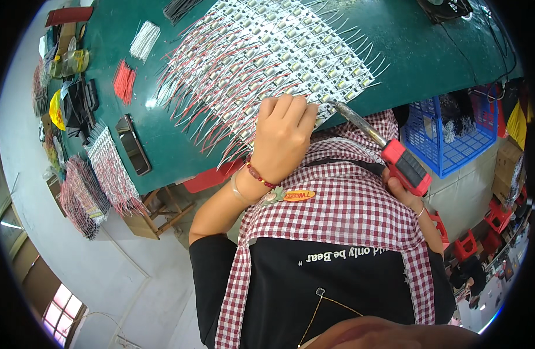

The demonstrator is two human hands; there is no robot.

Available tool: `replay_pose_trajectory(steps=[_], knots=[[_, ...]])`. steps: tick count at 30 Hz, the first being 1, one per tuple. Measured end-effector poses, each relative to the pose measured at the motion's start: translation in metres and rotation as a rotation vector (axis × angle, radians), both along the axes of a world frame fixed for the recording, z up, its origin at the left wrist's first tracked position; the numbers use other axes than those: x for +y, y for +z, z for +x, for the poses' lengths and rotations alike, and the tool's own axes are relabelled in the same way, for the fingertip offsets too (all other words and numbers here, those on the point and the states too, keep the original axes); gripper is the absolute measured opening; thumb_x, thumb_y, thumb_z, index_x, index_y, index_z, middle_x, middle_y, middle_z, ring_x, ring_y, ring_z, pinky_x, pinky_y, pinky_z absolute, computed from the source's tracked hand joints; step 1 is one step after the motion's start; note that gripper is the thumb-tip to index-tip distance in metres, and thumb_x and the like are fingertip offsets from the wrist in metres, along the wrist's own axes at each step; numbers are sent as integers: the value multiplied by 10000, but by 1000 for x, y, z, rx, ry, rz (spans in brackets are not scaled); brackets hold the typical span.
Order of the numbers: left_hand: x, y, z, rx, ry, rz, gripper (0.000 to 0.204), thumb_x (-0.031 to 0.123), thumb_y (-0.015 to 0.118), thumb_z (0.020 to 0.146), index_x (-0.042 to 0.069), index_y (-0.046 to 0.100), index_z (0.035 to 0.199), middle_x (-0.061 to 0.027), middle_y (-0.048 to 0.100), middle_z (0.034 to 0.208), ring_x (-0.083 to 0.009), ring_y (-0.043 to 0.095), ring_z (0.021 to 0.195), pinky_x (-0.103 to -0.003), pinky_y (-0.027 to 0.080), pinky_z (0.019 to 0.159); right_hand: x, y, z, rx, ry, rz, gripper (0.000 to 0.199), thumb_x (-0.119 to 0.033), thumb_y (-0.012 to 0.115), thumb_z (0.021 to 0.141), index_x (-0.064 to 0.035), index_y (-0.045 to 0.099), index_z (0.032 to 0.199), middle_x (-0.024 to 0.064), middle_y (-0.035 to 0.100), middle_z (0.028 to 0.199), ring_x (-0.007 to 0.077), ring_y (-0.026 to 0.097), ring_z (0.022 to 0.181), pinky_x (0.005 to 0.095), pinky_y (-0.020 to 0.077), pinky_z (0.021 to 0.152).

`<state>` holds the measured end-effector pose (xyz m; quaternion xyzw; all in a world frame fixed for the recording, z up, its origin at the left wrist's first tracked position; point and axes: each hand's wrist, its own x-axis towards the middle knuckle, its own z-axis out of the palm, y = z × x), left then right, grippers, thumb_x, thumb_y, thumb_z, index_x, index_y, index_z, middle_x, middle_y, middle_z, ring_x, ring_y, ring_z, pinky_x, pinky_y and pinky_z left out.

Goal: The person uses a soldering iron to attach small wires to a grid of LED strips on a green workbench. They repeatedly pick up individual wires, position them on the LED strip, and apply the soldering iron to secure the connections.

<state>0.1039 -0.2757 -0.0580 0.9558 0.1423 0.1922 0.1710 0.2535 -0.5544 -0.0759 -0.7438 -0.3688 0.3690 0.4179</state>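
My left hand (283,132) rests at the near edge of a large panel of white circuit boards (267,52), fingers curled down and pressed together. What they pinch, if anything, is hidden beneath them. Red and white wires (206,96) stick out from the boards in rows, fanning past the panel's left side. A red and black soldering iron (406,167) is gripped in my right hand (402,191), lower right of the panel. Its long metal barrel slants up and left, and the tip ends at the boards just right of my left fingers.
On the green table (157,125) lie red wires (124,81), white wires (145,41), and a dark phone (133,144). Another wired panel (110,166) hangs over the table's left edge. A blue plastic crate (436,136) stands right of me, below the table.
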Motion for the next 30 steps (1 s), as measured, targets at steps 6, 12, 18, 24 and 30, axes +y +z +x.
replay_pose_trajectory(steps=[6,12,18,24,30], knots=[[-10,3,-3,-99,-42,-38,244,-8,622,681,58,666,912,-17,505,750,-183,499,723,-332,354,666,-17,-7,6,75,41,-5,163,-156,650,697,-8,615,756,117,590,713,284,579,605,346,452,539],[-17,-14,-3,-51,-39,-62,222,6,611,702,39,661,916,-35,469,733,-202,473,703,-340,351,653,-2,8,8,-91,104,101,128,-134,635,641,-40,605,722,84,570,680,253,566,572,347,429,497],[-13,-12,-4,-24,-96,-52,220,44,576,724,-7,639,929,-66,479,779,-218,484,756,-338,377,673,6,9,3,-154,68,158,137,-119,630,613,-45,609,727,81,568,690,250,563,565,345,424,490],[-15,-10,-4,12,-111,-24,232,63,565,727,-31,625,930,-80,491,809,-222,488,783,-334,391,690,6,6,1,-127,34,160,157,-134,643,611,-44,608,734,77,566,694,249,566,574,345,425,505],[-16,-11,-3,5,-110,-12,229,63,557,719,-35,616,917,-81,479,796,-218,476,762,-330,386,687,-2,4,0,-27,29,111,163,-123,648,598,-44,595,730,81,558,683,258,555,562,354,428,506]])
